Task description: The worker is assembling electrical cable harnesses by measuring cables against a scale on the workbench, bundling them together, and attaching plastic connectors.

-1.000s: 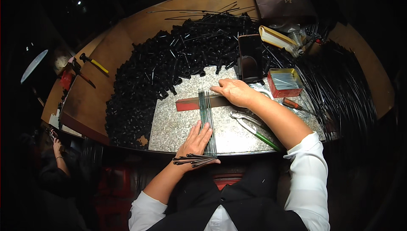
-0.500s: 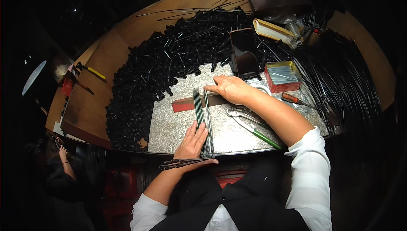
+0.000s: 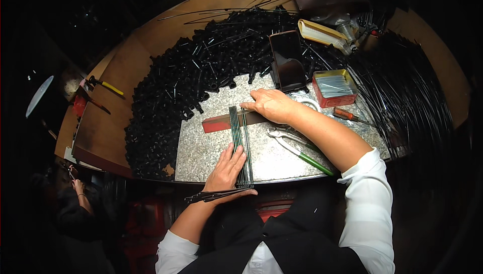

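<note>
My left hand (image 3: 225,172) lies over a bundle of thin dark rods (image 3: 236,133), its fingers long and close together on them and its thumb out to the right. Near my wrist the rods bend sharply, and their dark ends (image 3: 209,195) run left across it. Their straight tips rest over a red-ended dark bar (image 3: 216,124). My right hand (image 3: 271,105) is closed at the tip of a rod (image 3: 246,140) a little apart from the bundle, index finger and thumb at its end. The other right fingers are curled and partly hidden.
Under the work is a speckled stone slab (image 3: 196,158). Green-handled pliers (image 3: 302,155), a screwdriver (image 3: 347,115), a red tin of pale rods (image 3: 334,93) and a phone (image 3: 288,62) lie right. Black tubular parts (image 3: 166,88) heap behind; dark wires (image 3: 407,88) spread far right.
Hands and rods hold nearly the same pose. The whole view has shifted very slightly, and the bent rod ends over my left wrist sit closer together.
</note>
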`<action>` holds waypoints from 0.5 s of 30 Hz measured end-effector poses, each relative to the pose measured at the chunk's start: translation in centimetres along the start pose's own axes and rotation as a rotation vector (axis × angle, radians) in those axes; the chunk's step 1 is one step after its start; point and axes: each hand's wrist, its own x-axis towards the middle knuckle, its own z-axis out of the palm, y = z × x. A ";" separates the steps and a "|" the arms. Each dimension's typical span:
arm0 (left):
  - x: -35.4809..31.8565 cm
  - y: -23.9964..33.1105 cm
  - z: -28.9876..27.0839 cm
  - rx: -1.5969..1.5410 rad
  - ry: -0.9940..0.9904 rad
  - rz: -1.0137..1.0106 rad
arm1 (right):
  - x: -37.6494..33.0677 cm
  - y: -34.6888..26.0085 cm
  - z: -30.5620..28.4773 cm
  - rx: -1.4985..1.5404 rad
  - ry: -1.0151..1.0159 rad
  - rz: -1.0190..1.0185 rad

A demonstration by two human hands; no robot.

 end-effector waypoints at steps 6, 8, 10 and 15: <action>-0.2 -0.1 0.1 0.002 0.014 -0.001 | 0.0 -0.4 0.4 -0.022 0.033 -0.013; -0.2 -0.3 0.3 0.012 0.006 -0.001 | -0.1 -0.6 0.4 -0.023 0.019 0.004; -0.2 -0.4 0.5 0.023 -0.002 -0.002 | -0.1 -0.8 0.4 -0.023 0.007 0.020; -0.5 -0.5 0.3 0.026 0.012 0.002 | 0.3 -1.3 0.3 -0.062 0.023 -0.012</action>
